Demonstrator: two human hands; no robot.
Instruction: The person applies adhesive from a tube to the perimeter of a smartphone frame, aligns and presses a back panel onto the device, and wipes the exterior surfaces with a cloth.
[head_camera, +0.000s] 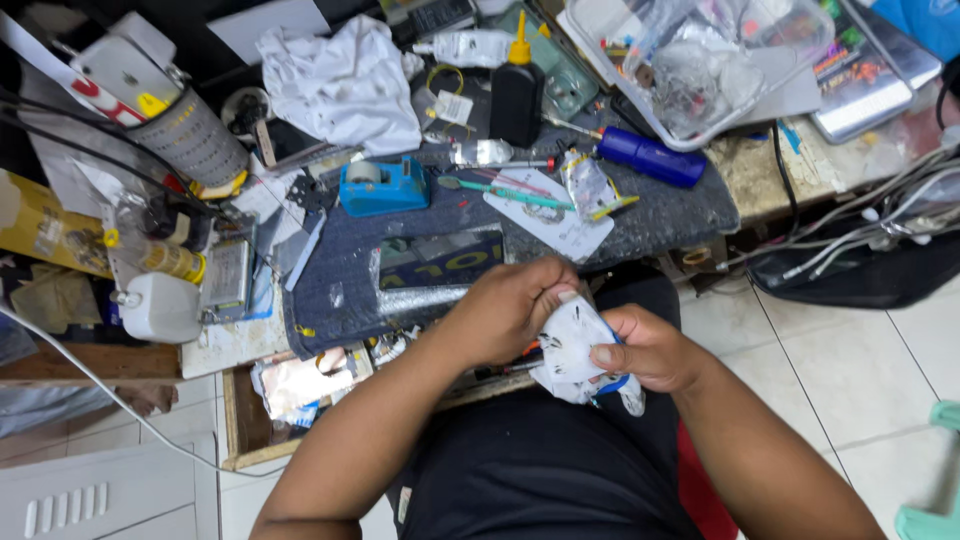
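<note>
A person sits at a cluttered workbench (650, 215), both hands below its front edge, over a dark lap. The left hand (505, 310) and right hand (648, 348) are each closed on the same crumpled white cloth (570, 345), smudged with dark spots, a blue strip showing at its lower fold. The left fingers curl over its top; the right thumb presses its side.

On the bench, near the back edge, stands one black squeeze bottle (516, 90) with a yellow nozzle. Beside it lies one blue cylindrical tool (650, 157). One blue tape dispenser (382, 186) sits towards the middle. A second, larger white rag (340, 85) lies bunched at the back. One clear plastic tub (700, 60) of small parts occupies the back right corner. A white plastic bottle (158, 307) rests at the left edge.
</note>
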